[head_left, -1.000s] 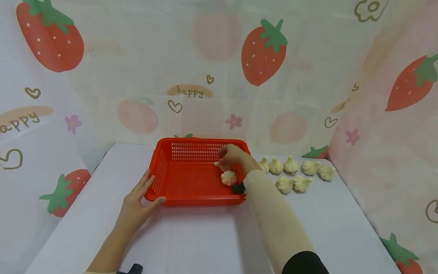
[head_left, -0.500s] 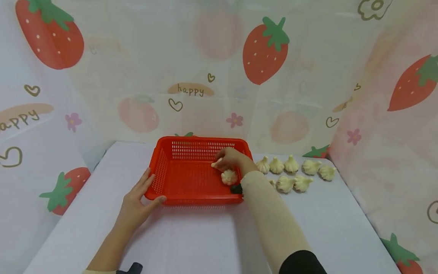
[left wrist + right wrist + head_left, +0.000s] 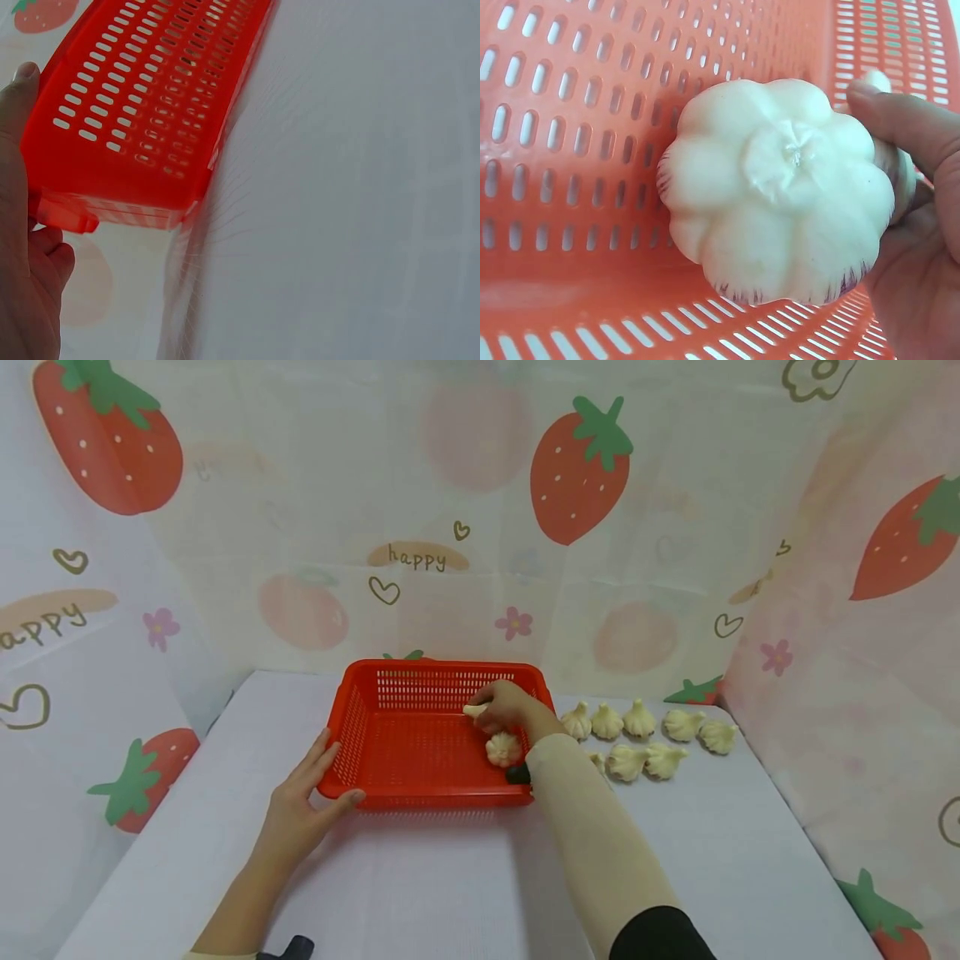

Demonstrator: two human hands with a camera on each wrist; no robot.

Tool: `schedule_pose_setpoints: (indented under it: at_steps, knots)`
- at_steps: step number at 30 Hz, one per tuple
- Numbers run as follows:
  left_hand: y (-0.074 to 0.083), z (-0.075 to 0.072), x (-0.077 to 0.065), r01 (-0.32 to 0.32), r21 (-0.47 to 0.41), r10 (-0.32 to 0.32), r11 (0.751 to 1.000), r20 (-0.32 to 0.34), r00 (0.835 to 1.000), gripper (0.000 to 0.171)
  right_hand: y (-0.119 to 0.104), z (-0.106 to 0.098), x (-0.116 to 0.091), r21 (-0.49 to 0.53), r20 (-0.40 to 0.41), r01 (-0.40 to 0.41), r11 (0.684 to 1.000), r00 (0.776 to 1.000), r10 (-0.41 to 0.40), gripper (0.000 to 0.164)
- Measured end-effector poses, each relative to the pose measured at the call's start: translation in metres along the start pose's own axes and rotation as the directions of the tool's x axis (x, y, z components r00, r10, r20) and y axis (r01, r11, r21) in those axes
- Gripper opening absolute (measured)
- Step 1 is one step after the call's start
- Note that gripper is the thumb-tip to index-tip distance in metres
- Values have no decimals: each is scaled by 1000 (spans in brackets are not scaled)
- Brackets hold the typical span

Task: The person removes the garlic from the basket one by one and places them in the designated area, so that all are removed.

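Observation:
A red plastic basket (image 3: 416, 799) with slotted walls stands on the white table. My left hand (image 3: 300, 814) grips its near left corner, the thumb on the front side and the fingers along the left side; the left wrist view has some fingers curled below the rim. Inside the basket, at its right side, my right hand (image 3: 516, 706) holds a garlic bulb (image 3: 475, 711), mostly hidden by the fingers, its pale stem pointing left. Just in front of that hand lies another garlic bulb (image 3: 503, 749), large in the right wrist view with its root end toward the camera.
Several more garlic bulbs (image 3: 639, 720) lie in two loose rows on the table (image 3: 720, 843) to the right of the basket. One near the right sleeve is partly covered. A strawberry-printed cloth (image 3: 480, 527) hangs behind and at both sides.
My right hand has shifted slightly left within the basket, and the stem of its garlic bulb has tipped up a little. My left hand stays on the basket corner.

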State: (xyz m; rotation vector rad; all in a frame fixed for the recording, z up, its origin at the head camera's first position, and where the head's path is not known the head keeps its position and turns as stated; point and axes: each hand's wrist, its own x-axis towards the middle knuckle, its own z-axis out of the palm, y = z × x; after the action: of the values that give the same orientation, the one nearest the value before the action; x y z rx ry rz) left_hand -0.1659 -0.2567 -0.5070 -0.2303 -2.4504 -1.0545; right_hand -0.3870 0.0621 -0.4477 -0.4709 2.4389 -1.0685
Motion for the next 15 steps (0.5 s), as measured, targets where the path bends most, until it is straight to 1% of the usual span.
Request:
schedule_pose_setpoints:
  at_steps: [4, 6, 11, 15]
  knots:
    - [1, 0, 0, 4, 0, -4, 1000, 0, 1000, 86, 0, -1, 3, 14, -18, 27, 1000, 999, -27, 21]
    - [2, 0, 0, 6, 3, -6, 1000, 0, 1000, 87, -1, -2, 5, -8, -40, 52, 999, 998, -52, 18]
    - [3, -1, 0, -3, 14, 3, 1000, 3, 1000, 87, -8, -5, 5, -33, -111, 107, 994, 988, -110, 13]
    - [3, -2, -1, -11, 13, 11, 1000, 0, 1000, 87, -15, -8, 4, -38, -150, 128, 991, 980, -132, 14]
